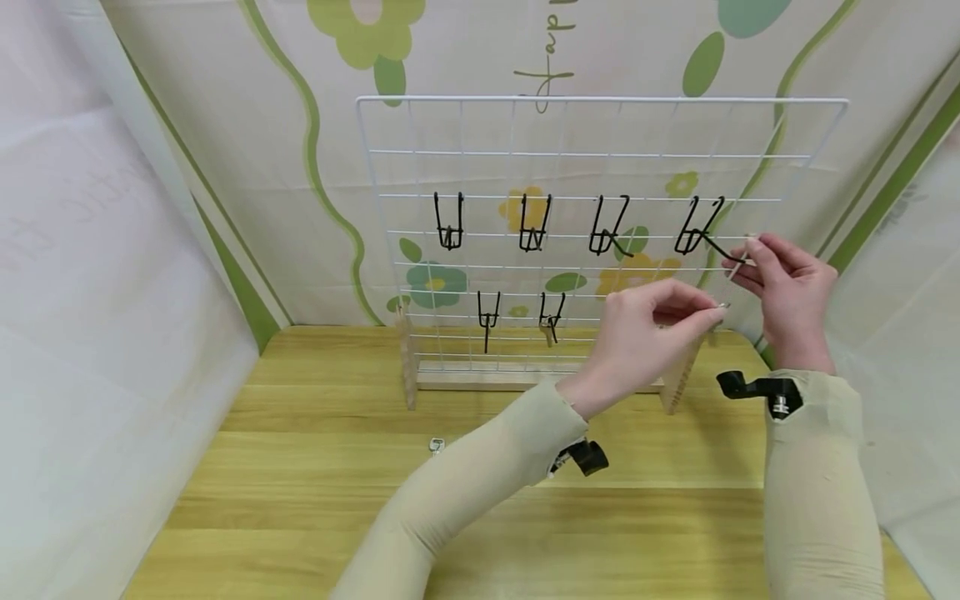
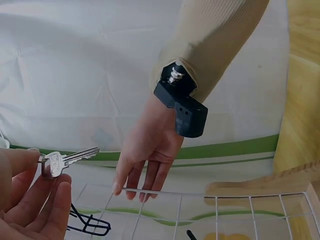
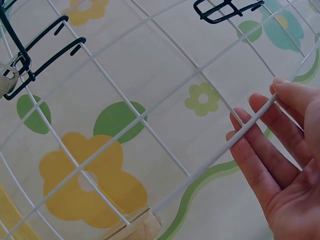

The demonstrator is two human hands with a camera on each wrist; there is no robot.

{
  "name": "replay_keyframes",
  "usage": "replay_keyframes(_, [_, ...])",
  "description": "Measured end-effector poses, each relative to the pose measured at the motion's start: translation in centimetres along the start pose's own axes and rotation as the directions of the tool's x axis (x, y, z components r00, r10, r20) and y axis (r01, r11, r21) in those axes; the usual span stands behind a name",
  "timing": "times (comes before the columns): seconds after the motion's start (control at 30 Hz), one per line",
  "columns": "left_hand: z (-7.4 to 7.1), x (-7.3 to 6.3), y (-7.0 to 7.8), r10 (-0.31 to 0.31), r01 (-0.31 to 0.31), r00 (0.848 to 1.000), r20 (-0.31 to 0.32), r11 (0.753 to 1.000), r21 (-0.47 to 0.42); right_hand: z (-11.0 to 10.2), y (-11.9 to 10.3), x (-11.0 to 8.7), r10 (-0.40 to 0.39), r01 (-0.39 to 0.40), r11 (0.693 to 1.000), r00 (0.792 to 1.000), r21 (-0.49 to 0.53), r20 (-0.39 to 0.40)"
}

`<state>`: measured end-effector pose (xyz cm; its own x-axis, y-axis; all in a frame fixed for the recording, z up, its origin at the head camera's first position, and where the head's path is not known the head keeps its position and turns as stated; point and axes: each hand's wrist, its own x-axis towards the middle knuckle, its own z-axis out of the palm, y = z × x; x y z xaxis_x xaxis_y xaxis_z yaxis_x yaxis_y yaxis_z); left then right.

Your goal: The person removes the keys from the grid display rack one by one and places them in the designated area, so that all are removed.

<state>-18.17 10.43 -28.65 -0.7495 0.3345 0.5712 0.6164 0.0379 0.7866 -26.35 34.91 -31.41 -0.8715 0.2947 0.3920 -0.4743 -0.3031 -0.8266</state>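
Note:
A silver key (image 2: 56,164) with a small ring is pinched between the thumb and fingers of my left hand (image 1: 651,333), its blade pointing away from the fingertips. In front of that hand stands a white wire grid rack (image 1: 600,100) with several black hooks (image 1: 450,237) on it. My right hand (image 1: 795,287) grips the rack's right edge wire, the thumb on one side and the fingers on the other. Close to the right fingers is the rightmost upper hook (image 1: 692,237). Another key (image 3: 9,80) hangs on a lower hook (image 3: 30,70).
One more key (image 1: 437,446) lies on the wooden table (image 1: 315,500), left of the left forearm. Wooden feet (image 1: 407,358) hold the rack up. Behind it hangs a white cloth (image 1: 225,125) printed with flowers, and cloth also stands at both sides.

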Motion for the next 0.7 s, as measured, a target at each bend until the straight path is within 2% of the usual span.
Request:
replay_keyframes(0.1, [-0.7,-1.0,-1.1,0.008,-0.008,1.000,0.018,1.000,-0.019,0.1,0.0,0.0,0.002,-0.002,1.000,1.000,0.008,-0.001])
replay_keyframes(0.2, [-1.4,-2.2,-2.4,-0.008,0.009,0.999,0.036,1.000,-0.011,0.2,-0.1,0.1,0.005,-0.004,1.000,1.000,0.012,-0.004])
replay_keyframes(0.37, [-2.5,-4.2,-4.8,-0.087,0.086,0.993,0.081,0.996,0.013,0.2,-0.1,0.2,0.012,-0.011,1.000,1.000,0.025,-0.008])
replay_keyframes(0.5, [-3.4,-6.0,-6.9,-0.167,0.161,0.978,0.122,0.985,0.057,0.1,-0.1,0.2,0.014,-0.014,0.999,1.000,0.044,-0.012])
replay_keyframes(0.7, [-5.1,-9.0,-11.0,-0.265,0.251,0.950,0.163,0.963,0.099,0.1,0.0,0.2,0.019,-0.018,0.999,1.000,0.051,-0.022])
